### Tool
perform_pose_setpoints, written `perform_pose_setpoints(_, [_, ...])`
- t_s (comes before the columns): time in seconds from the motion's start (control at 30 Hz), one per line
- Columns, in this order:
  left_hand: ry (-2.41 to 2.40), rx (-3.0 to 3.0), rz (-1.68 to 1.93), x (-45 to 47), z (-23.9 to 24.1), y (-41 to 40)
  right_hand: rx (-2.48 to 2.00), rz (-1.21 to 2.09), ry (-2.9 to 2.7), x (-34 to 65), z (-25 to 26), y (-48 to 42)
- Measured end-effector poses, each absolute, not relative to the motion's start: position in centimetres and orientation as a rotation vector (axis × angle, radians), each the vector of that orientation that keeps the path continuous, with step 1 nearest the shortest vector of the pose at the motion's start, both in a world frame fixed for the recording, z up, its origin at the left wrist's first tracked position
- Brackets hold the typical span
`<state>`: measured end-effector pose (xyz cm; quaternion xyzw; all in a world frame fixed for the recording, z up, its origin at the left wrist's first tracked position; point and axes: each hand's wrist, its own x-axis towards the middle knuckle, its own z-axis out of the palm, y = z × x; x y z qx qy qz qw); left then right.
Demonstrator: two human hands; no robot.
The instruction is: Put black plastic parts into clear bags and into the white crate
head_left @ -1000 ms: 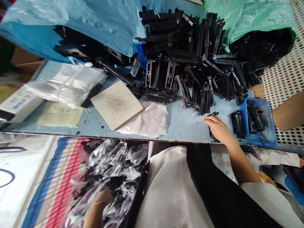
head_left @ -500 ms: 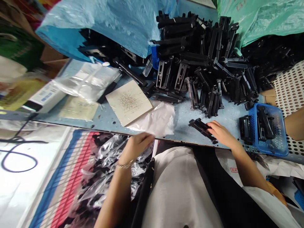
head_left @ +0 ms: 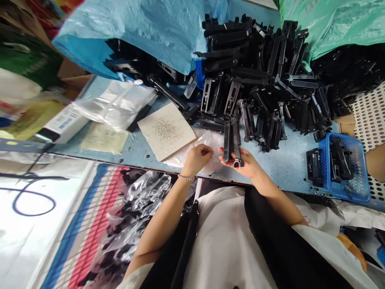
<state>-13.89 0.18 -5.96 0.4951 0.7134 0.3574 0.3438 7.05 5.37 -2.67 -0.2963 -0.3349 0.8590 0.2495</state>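
Observation:
My right hand grips a long black plastic part by its near end, holding it upright over the blue table. My left hand is closed in a pinch on a clear plastic bag that lies at the table's front edge, just left of the part. A large heap of similar black plastic parts fills the back of the table beyond both hands.
A beige card with tiny metal pieces lies left of the bag. A blue basket with black parts stands at the right, beside another person's arm. Blue and green sacks lie behind. A bag of parts sits below the table.
My right hand lifted the black part from the table and brought it left, standing it upright. My left hand rose from the bag below the table to the clear bag.

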Motion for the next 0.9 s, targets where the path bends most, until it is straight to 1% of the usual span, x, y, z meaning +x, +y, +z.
perform_pose_setpoints(0.07, [1.888, 1.263, 0.992, -13.8, -5.5, -0.3, -0.833, 2.366, -0.897, 5.3, -3.7, 5.8])
perform_pose_setpoints(0.13, [1.946, 1.47, 1.019, -14.0, -4.8, -1.0, -0.925, 2.304, -0.898, 4.5, -4.5, 5.9])
perform_pose_setpoints(0.23, [1.983, 1.842, 0.871, -14.7, -4.0, -1.6, -0.959, 2.219, -0.885, 5.9, -4.5, 5.2])
perform_pose_setpoints(0.3, [1.979, 1.907, 0.806, -15.2, -3.7, -1.6, -0.894, 2.36, -0.852, 8.0, -4.0, 4.3])
perform_pose_setpoints(0.4, [1.92, 1.867, 0.863, -15.2, -3.3, -1.6, -0.856, 2.702, -0.769, 11.0, -4.0, 2.8])
perform_pose_setpoints(0.47, [1.831, 1.858, 0.907, -14.4, -2.9, -2.2, -0.888, 2.817, -0.681, 11.8, -4.7, 2.1])
perform_pose_setpoints(0.53, [1.704, 1.918, 0.93, -13.1, -2.4, -3.2, -0.915, 2.829, -0.589, 11.4, -5.6, 1.6])
perform_pose_setpoints(0.67, [1.507, 2.059, 0.98, -10.7, -2.2, -5.7, -0.9, 2.735, -0.54, 9.8, -6.5, 1.3])
perform_pose_setpoints(0.77, [1.644, 1.945, 1.062, -11.1, -3.0, -6.4, -0.884, 2.714, -0.496, 10.0, -6.1, 1.1])
perform_pose_setpoints(0.9, [1.824, 1.799, 1.096, -13.2, -4.7, -5.6, -0.893, 2.907, -0.385, 12.2, -5.8, 0.5])
